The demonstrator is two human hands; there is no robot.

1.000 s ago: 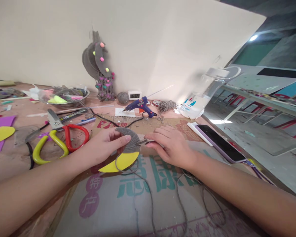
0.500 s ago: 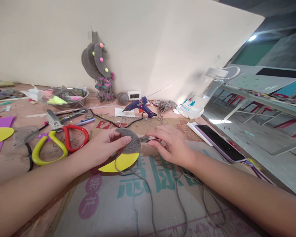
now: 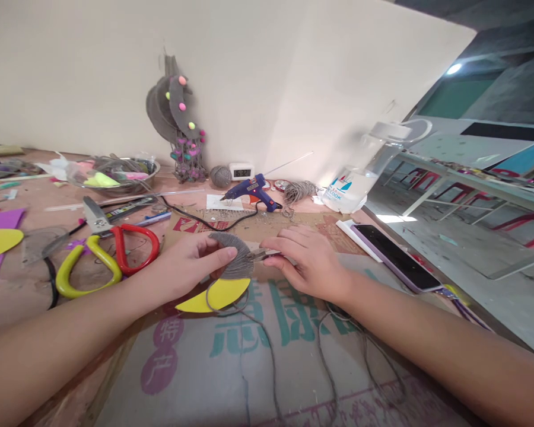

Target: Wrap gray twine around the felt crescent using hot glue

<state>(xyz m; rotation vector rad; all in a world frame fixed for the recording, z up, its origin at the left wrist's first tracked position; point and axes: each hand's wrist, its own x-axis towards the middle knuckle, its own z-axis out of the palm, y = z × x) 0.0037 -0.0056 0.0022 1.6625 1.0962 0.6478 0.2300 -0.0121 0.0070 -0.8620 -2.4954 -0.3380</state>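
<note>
Crescent (image 3: 226, 293) sits in front of me over the cardboard (image 3: 196, 379), yellow lower part bare, upper part wrapped in grey yarn (image 3: 239, 264). Forearms angle in from both sides. Left hand (image 3: 198, 258): thumb on top of the wrap, other fingers curled behind, narrow pinch on it. Right hand (image 3: 305, 261): back of hand up, fingers closed around a small metal tool (image 3: 258, 255), tip at the wrap's right edge. Can't tell the tool type. Loose yarn trails toward me. Scissors (image 3: 98, 220) left on the tabletop (image 3: 9, 305), glue gun (image 3: 254, 188) beyond, phone (image 3: 396, 255) right.
</note>
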